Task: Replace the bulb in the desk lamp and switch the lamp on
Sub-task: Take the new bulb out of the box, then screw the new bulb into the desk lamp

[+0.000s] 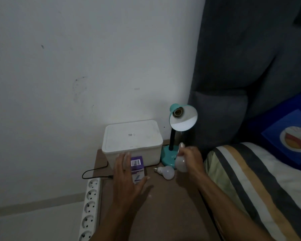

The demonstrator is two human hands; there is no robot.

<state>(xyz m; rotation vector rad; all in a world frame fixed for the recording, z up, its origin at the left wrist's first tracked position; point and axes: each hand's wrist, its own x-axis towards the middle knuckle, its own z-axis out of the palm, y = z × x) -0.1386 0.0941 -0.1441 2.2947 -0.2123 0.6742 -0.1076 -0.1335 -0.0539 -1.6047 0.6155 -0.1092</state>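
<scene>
a pale wall [76,66] fills the left and top of the view, and a dark grey headboard [241,58] rises at the right, with a striped bedcover [250,180] and a blue cartoon cushion [288,134] below it. between wall and bed sits a brown counter [163,206]. at its back stands a white lidded box [132,140], and just beside that, on the right, a teal desk lamp [178,122] with its shade tipped toward the camera and its socket [176,113] bare. a white power strip [89,206] runs along the counter's left edge, with a black cable [94,171] looping near its top end. the left hand [127,176], fingers straight and spread, is around a purple and white bulb carton [137,168] that stands in front of the box; i cannot tell whether it touches it. the right hand [191,157] grips a white bulb [181,163] in front of the lamp's base, raised off the counter. a second white bulb [166,171] lies on its side on the counter, between the carton and the held bulb.
</scene>
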